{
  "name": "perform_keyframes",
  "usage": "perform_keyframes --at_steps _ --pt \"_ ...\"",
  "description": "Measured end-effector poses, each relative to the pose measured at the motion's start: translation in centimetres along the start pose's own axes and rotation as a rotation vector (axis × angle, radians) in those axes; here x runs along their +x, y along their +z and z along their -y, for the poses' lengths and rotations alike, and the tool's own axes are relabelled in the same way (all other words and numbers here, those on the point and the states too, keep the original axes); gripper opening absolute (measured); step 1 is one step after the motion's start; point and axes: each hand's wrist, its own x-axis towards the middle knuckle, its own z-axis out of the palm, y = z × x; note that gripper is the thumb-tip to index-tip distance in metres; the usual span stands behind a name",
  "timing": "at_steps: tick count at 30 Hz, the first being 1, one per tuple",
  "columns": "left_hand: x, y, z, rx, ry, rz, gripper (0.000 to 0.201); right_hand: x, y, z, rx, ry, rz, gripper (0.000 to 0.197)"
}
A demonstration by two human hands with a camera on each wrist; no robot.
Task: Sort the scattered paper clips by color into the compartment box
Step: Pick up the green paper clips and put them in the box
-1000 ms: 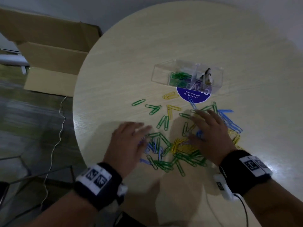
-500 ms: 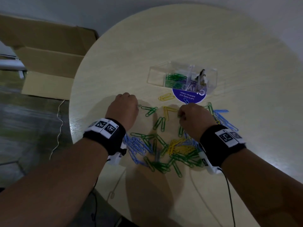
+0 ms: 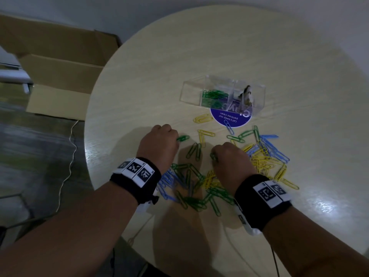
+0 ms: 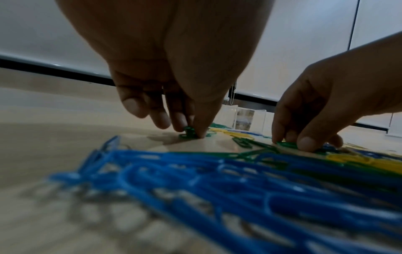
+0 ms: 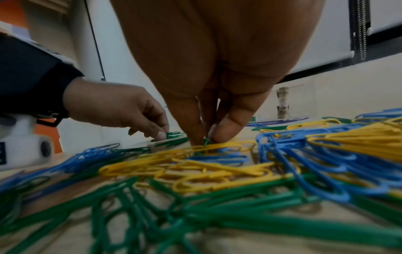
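Green, blue and yellow paper clips (image 3: 199,182) lie scattered on a round pale table (image 3: 199,47). A clear compartment box (image 3: 257,98) stands beyond them, with green clips (image 3: 214,94) in its middle compartment. My left hand (image 3: 175,138) pinches a green clip (image 3: 182,138) against the table; the left wrist view shows thumb and fingertips (image 4: 181,122) closed on this clip (image 4: 187,133). My right hand (image 3: 214,154) pinches another green clip (image 3: 213,156) at the pile's far edge, seen close in the right wrist view (image 5: 205,141).
A round blue sticker (image 3: 231,116) lies on the table partly under the box's front. Blue clips (image 3: 275,148) and yellow clips (image 3: 261,162) spread to the right. Cardboard boxes (image 3: 60,76) and a cable (image 3: 67,152) are on the floor to the left.
A second ago both hands lay flat on the pile. They have since moved forward, curled, and each now pinches a green clip.
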Motion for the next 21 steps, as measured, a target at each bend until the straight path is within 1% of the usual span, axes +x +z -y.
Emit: perform_keyframes --at_steps 3,6,9,10,12,14,15,17,19,21 --pt "-0.4 -0.5 -0.1 0.037 -0.032 0.052 0.014 0.2 -0.1 0.3 -0.029 -0.017 0.001 0.024" --pt "-0.5 -0.8 0.2 -0.044 -0.071 0.092 0.014 0.4 -0.3 0.4 -0.05 -0.074 0.016 0.023" --pt "-0.7 -0.8 0.9 -0.1 -0.082 0.08 0.012 1.2 -1.3 0.8 -0.019 -0.113 -0.027 0.021" --pt "-0.8 -0.7 1.2 -0.119 -0.087 0.068 0.013 1.6 -1.6 1.0 -0.043 -0.163 -0.045 0.022" --pt "-0.9 -0.6 1.8 -0.14 -0.094 0.049 0.018 2.7 -1.8 1.2 -0.113 -0.317 -0.053 0.028" --pt "-1.0 -0.7 2.1 -0.137 -0.096 0.045 0.022 3.8 -1.6 1.4 -0.175 -0.443 -0.009 0.036" --pt "-1.0 -0.8 2.1 -0.128 -0.096 0.046 0.021 4.3 -1.5 1.5 -0.205 -0.478 0.019 0.035" --pt "-1.0 -1.0 2.0 -0.085 -0.1 0.051 0.014 4.7 -1.7 1.9 -0.257 -0.494 0.067 0.026" --pt "-1.0 -1.1 2.0 -0.053 -0.111 0.055 0.008 4.6 -2.0 2.1 -0.282 -0.461 0.095 0.019" --pt "-0.9 -1.2 2.0 -0.085 -0.126 0.065 0.007 4.3 -1.9 2.0 -0.302 -0.409 0.101 0.014"
